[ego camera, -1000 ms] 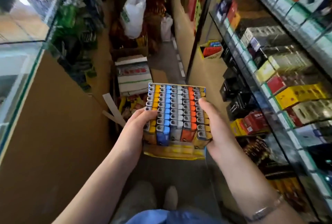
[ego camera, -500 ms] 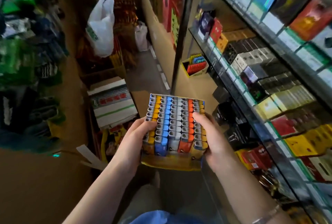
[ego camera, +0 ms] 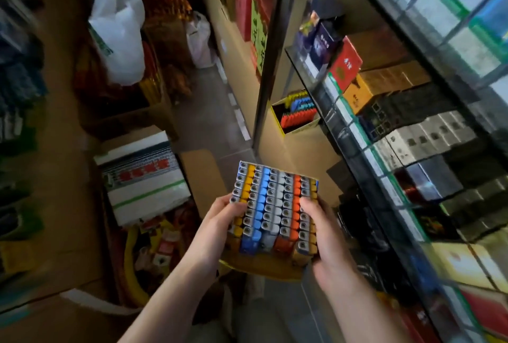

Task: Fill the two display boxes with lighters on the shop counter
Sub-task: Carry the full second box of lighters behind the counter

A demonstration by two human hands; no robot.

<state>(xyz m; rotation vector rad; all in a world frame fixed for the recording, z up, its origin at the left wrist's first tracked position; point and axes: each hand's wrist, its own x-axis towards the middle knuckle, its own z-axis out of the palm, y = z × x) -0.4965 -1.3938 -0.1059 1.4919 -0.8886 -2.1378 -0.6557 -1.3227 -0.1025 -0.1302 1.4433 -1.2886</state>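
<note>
A yellow display box [ego camera: 261,268] packed with rows of yellow, blue, grey and orange lighters [ego camera: 275,205] is held in front of me above the aisle floor. My left hand [ego camera: 220,221] grips its left side, thumb on the lighter tops. My right hand [ego camera: 321,235] grips the right side, fingers resting on the lighters. A second yellow display box [ego camera: 295,113], partly filled with orange, blue and yellow lighters, sits on a low shelf further back on the right.
Glass shelves [ego camera: 357,133] stacked with cigarette packs run along the right. A white plastic bag [ego camera: 118,21] hangs ahead on the left, over cardboard boxes [ego camera: 143,177] and goods on the floor. A brown counter back lies to the left.
My view has swung right and forward along the aisle; the glass counter top on the left has left the view. The full box stays held in both hands, and the second box appears nearer.
</note>
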